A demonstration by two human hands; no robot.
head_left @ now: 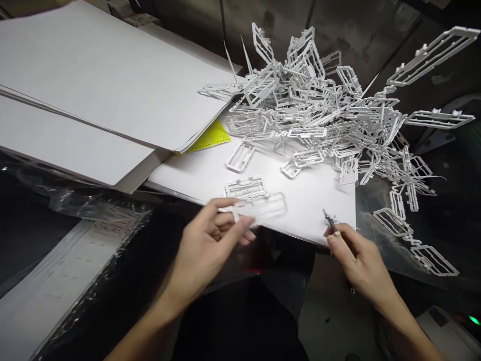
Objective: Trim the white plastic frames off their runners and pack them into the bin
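Note:
Pinched between the thumb and fingers of my left hand (214, 240) is a white plastic frame (268, 208), slightly blurred, held over the front edge of the white sheet (300, 213). Just behind it another loose frame (245, 187) lies flat. My right hand (356, 255) is closed around a slim tool with a metal tip (329, 218), which looks like a craft knife; its tip points up and away from me. Beyond both hands rises a tangled heap of white plastic frames (300, 108), several still joined by thin runners.
Large white sheets (97, 75) are stacked at the left, with a yellow printed card (210, 138) under their corner. Joined frames (434, 260) overhang at the right. Clear plastic wrap (93, 200) lies at the lower left. A green light (474, 320) glows at the lower right.

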